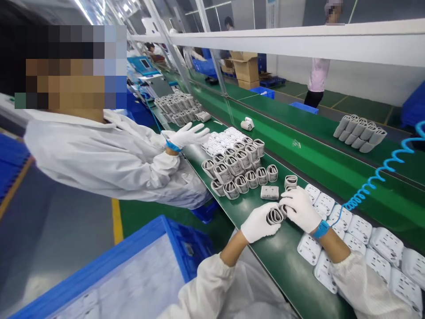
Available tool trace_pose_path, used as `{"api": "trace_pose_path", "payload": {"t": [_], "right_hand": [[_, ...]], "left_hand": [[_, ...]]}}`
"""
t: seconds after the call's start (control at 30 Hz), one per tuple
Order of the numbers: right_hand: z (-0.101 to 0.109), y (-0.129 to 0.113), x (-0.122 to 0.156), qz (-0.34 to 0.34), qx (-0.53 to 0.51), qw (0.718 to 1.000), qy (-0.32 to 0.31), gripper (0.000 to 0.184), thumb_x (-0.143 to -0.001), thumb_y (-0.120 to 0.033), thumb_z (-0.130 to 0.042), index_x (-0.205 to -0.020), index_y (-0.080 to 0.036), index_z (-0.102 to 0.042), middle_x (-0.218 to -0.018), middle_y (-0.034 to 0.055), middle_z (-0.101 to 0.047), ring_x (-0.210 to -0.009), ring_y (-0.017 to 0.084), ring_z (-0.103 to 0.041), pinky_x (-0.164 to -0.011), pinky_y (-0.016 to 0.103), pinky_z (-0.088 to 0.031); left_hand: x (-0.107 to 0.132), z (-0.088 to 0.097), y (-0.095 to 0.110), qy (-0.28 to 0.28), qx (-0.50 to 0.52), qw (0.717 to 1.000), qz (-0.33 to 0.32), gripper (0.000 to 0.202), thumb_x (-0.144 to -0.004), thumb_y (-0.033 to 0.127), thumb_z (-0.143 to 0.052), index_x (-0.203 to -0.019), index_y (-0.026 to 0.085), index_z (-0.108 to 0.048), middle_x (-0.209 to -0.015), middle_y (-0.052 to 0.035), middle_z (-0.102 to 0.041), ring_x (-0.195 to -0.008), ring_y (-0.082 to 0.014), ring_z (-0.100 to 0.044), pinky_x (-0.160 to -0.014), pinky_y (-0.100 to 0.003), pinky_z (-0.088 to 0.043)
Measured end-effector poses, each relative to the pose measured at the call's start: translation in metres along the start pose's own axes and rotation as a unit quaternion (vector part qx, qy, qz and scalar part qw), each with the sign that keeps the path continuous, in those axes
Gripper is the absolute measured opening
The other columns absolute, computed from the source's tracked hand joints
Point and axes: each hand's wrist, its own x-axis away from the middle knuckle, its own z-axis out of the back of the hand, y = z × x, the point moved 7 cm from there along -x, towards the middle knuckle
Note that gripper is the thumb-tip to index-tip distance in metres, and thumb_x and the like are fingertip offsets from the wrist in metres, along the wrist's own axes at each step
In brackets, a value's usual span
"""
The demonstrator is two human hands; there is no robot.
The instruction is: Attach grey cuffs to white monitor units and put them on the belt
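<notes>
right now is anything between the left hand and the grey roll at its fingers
Nothing visible: the left gloved hand touches the grey roll directly; the right gloved hand is beside it, not between.

This is a factory, shown by a long green conveyor [279, 138], rows of white socket units [360, 228], a blue crate [177, 241] and a white-coated co-worker [109, 155].

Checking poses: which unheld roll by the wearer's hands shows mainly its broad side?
The gray roll just beyond the left hand, between it and the stacked rolls; those show coiled ends.
</notes>
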Motion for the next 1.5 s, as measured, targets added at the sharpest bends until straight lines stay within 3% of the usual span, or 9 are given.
{"api": "trace_pose_path", "payload": {"t": [0.23,0.37,0.47,0.67,0.87,1.07,1.2,1.3,1.5], "right_hand": [[0.004,0.036,0.010,-0.052,-0.002,0.997,0.052,0.029,-0.097,-0.013,-0.053,-0.098,-0.027,-0.078,-0.123,0.0057,-0.079,-0.120,0.029,-0.065,-0.122,0.060,-0.038],[0.008,0.038,0.014,-0.053,-0.024,0.996,0.066,0.032,-0.107,-0.021,-0.049,-0.120,-0.027,-0.077,-0.131,0.0069,-0.077,-0.128,0.028,-0.064,-0.126,0.064,-0.036],[0.005,0.029,0.016,-0.044,-0.033,0.997,0.049,0.035,-0.110,-0.024,-0.047,-0.132,-0.026,-0.073,-0.139,0.0079,-0.074,-0.132,0.027,-0.064,-0.129,0.064,-0.033],[0.006,0.021,0.019,-0.027,-0.078,0.996,0.035,0.048,-0.107,-0.020,-0.038,-0.144,-0.027,-0.068,-0.158,0.0080,-0.062,-0.150,0.027,-0.054,-0.134,0.064,-0.029],[0.007,0.016,0.014,-0.054,-0.068,0.995,0.043,0.048,-0.102,-0.015,-0.047,-0.141,-0.026,-0.071,-0.157,0.0091,-0.062,-0.147,0.029,-0.056,-0.125,0.060,-0.045],[-0.003,0.000,0.012,-0.069,-0.174,0.982,0.026,0.038,-0.107,-0.023,-0.054,-0.138,-0.028,-0.075,-0.152,0.0080,-0.067,-0.139,0.027,-0.065,-0.120,0.054,-0.055],[0.011,0.006,0.016,-0.089,-0.199,0.974,0.065,0.037,-0.107,-0.019,-0.051,-0.128,-0.030,-0.080,-0.148,0.0068,-0.070,-0.136,0.027,-0.068,-0.119,0.054,-0.057],[0.013,0.010,0.014,-0.077,-0.090,0.992,0.039,0.050,-0.099,-0.012,-0.057,-0.144,-0.030,-0.071,-0.163,0.0075,-0.056,-0.162,0.035,-0.039,-0.129,0.068,-0.038],[-0.013,0.006,0.001,-0.028,0.076,0.994,-0.078,0.064,-0.079,-0.016,-0.081,-0.141,-0.029,-0.073,-0.170,0.0159,-0.043,-0.160,0.057,-0.023,-0.119,0.083,-0.035]], "left_hand": [[0.007,-0.003,-0.001,-0.067,0.085,0.994,-0.006,0.056,-0.080,0.015,-0.077,-0.135,0.025,-0.069,-0.119,-0.0060,-0.080,-0.097,-0.0213,-0.079,-0.094,-0.036,-0.065],[0.004,0.014,-0.021,0.097,0.013,0.995,-0.012,0.062,-0.080,0.020,-0.086,-0.139,0.023,-0.066,-0.154,-0.0151,-0.064,-0.142,-0.0331,-0.064,-0.121,-0.053,-0.052],[0.005,0.024,-0.033,0.207,-0.052,0.977,0.012,0.068,-0.088,0.023,-0.081,-0.152,0.025,-0.058,-0.157,-0.0151,-0.061,-0.147,-0.0337,-0.060,-0.124,-0.056,-0.050],[0.017,0.038,-0.012,0.306,-0.173,0.936,-0.027,0.032,-0.102,0.018,-0.062,-0.128,0.028,-0.076,-0.152,-0.0122,-0.064,-0.152,-0.0352,-0.054,-0.122,-0.060,-0.051],[0.019,0.013,0.025,0.142,-0.164,0.962,-0.168,0.043,-0.096,0.019,-0.070,-0.137,0.030,-0.070,-0.146,-0.0122,-0.070,-0.132,-0.0305,-0.071,-0.111,-0.050,-0.061],[0.007,0.006,0.025,0.087,-0.113,0.982,-0.126,0.094,-0.074,0.026,-0.091,-0.159,0.026,-0.050,-0.162,-0.0187,-0.055,-0.148,-0.0391,-0.057,-0.120,-0.057,-0.053],[0.006,0.010,0.020,0.114,-0.105,0.983,-0.102,0.060,-0.083,0.022,-0.082,-0.140,0.026,-0.065,-0.140,-0.0135,-0.071,-0.131,-0.0333,-0.070,-0.112,-0.052,-0.060],[0.005,0.010,0.022,0.113,-0.087,0.985,-0.098,0.032,-0.087,0.016,-0.071,-0.118,0.025,-0.074,-0.129,-0.0114,-0.074,-0.120,-0.0277,-0.073,-0.106,-0.044,-0.062],[0.005,0.012,0.028,0.097,-0.063,0.987,-0.111,0.038,-0.082,0.018,-0.072,-0.119,0.026,-0.074,-0.120,-0.0101,-0.074,-0.113,-0.0271,-0.074,-0.101,-0.040,-0.063]]}}
